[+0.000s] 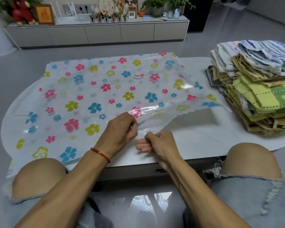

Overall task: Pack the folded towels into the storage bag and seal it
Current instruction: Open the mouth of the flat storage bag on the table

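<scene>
A clear plastic storage bag [92,89] printed with pink, blue and yellow flowers lies flat over the white table [196,139], with a round white valve [137,75] near its middle. Its near right edge is lifted and gapes toward me. My left hand [120,129] pinches the upper layer of that edge. My right hand [158,143] grips the lower layer just beside it. A tall pile of folded towels [257,89], yellow, green, tan and blue-striped, stands on the table's right side, apart from the bag.
My bare knees in frayed denim shorts sit at the table's near edge. Grey floor lies beyond the table. A long low cabinet [105,33] with plants, frames and ornaments runs along the far wall.
</scene>
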Action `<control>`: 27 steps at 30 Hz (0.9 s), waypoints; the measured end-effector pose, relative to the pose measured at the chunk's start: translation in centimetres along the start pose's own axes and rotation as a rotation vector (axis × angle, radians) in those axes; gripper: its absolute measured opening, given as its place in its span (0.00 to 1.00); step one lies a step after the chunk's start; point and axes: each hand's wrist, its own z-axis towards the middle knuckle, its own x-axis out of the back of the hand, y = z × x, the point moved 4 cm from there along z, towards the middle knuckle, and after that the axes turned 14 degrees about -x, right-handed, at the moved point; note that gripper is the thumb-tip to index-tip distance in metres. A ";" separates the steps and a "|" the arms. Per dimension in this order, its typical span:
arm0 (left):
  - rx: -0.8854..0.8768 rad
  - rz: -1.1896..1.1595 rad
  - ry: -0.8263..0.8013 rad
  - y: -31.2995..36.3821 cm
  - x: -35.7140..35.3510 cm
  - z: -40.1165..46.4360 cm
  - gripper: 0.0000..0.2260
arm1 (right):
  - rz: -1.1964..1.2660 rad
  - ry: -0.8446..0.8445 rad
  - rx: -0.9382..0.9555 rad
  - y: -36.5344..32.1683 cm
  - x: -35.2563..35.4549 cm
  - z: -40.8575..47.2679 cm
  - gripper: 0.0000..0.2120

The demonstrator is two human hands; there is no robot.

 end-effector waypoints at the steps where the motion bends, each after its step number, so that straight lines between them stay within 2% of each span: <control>1: 0.022 0.012 0.056 -0.2 0.5 0.3 0.03 | 0.011 0.010 -0.011 0.2 0.1 0.0 0.13; 3: 0.050 0.040 0.132 -0.5 1.1 0.7 0.02 | 0.051 -0.002 -0.028 0.5 0.3 -0.1 0.12; 4: 0.061 0.029 0.115 -0.6 1.0 0.7 0.01 | 0.065 -0.012 -0.033 0.4 0.4 -0.1 0.11; 7: 0.105 -0.112 -0.131 -0.3 -0.7 -0.1 0.07 | 0.063 -0.027 -0.032 0.1 0.6 -0.2 0.10; 9: -0.021 -0.019 -0.283 0.5 -2.0 -0.6 0.07 | 0.033 -0.034 -0.025 0.1 0.5 -0.3 0.12; 10: -0.043 0.043 -0.308 0.5 -2.3 -0.8 0.06 | 0.011 -0.034 -0.022 0.2 0.4 -0.3 0.13; 13: -0.086 0.168 -0.274 -0.1 -2.5 -1.5 0.08 | -0.050 -0.019 -0.031 0.3 0.5 -0.7 0.15; 16: -0.008 0.060 -0.271 -0.7 -2.7 -2.1 0.16 | -0.185 0.009 -0.056 0.3 1.1 -1.2 0.14; 18: 0.019 0.043 -0.290 -0.7 -2.9 -2.3 0.23 | -0.543 0.160 0.114 -0.1 1.5 -2.1 0.14; 20: 0.022 0.040 -0.294 -0.6 -3.1 -2.2 0.26 | -0.893 0.370 0.497 -1.4 1.0 -3.8 0.13; 21: 0.021 0.044 -0.299 -0.4 -3.1 -2.1 0.27 | -0.972 0.392 0.651 -2.0 0.7 -4.6 0.12; 22: 0.019 0.063 -0.302 -0.4 -3.2 -2.1 0.28 | -1.038 0.384 0.720 -2.6 0.8 -4.9 0.13; 23: 0.016 0.093 -0.303 -0.3 -3.1 -2.1 0.29 | -1.123 0.390 0.724 -3.0 1.1 -4.8 0.14; 25: 0.010 0.185 -0.284 0.1 -2.8 -1.9 0.32 | -1.246 0.474 0.580 -3.3 3.0 -4.0 0.17; 27: 0.013 0.284 -0.269 0.6 -2.6 -1.5 0.37 | -1.174 0.495 0.394 -2.4 5.1 -3.7 0.22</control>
